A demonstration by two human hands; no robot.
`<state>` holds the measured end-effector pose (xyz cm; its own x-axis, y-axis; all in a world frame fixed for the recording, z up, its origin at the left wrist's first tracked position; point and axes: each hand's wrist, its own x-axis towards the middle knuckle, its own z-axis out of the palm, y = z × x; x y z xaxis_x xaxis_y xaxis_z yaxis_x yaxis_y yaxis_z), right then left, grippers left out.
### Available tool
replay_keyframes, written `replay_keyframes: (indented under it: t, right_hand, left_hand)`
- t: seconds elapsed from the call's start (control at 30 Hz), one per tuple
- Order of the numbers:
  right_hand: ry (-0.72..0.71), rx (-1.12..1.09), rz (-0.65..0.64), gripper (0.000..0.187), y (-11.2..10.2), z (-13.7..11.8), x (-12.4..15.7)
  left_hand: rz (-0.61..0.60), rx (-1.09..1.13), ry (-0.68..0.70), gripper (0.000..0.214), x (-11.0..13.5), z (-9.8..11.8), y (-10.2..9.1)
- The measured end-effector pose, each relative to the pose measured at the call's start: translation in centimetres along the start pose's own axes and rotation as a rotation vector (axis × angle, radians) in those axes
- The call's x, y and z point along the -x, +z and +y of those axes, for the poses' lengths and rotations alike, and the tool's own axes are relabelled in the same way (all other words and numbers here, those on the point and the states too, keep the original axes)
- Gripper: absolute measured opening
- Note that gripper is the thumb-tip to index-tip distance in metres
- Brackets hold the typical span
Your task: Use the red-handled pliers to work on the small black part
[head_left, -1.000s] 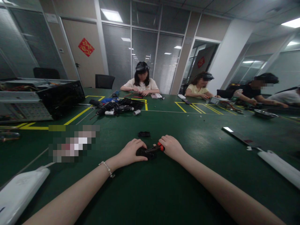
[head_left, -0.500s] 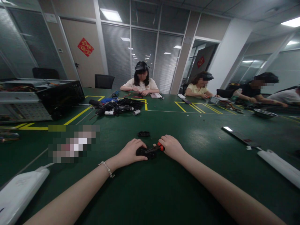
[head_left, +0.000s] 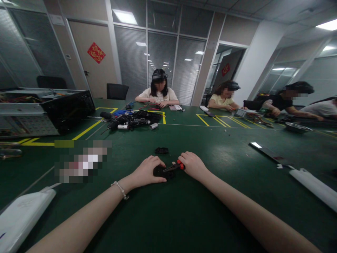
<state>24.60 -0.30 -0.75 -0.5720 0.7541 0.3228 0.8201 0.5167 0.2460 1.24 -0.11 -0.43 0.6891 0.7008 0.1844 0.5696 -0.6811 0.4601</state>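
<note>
My left hand (head_left: 149,170) is closed around the left side of a small black part (head_left: 159,171), thumb in front and fingers behind, low over the green table (head_left: 168,218). My right hand (head_left: 193,165) grips the red handles of a pair of pliers (head_left: 172,167). Their dark jaws point left and rest on or in the black part; whether they pinch anything is too small to tell. Just beyond the hands lies another small black piece (head_left: 161,150), touched by neither hand.
An open computer case (head_left: 68,110) stands at left. A power drill (head_left: 114,123) lies among a pile of dark items. White power banks (head_left: 26,218) and a phone (head_left: 268,153) lie at the sides; a metal bowl (head_left: 297,127) sits far right. Several people work across the table.
Both hands stay almost in place, with the black part and pliers barely shifted. At far right a person in black has moved an arm slightly.
</note>
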Motion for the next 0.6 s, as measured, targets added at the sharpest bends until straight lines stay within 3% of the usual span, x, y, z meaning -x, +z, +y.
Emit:
replay_keyframes:
  t: [0.6]
  right_hand:
    - [-0.006, -0.009, 0.028, 0.013, -0.02, 0.02, 0.08]
  left_hand:
    - [-0.004, 0.018, -0.014, 0.041, -0.06, -0.21, 0.02]
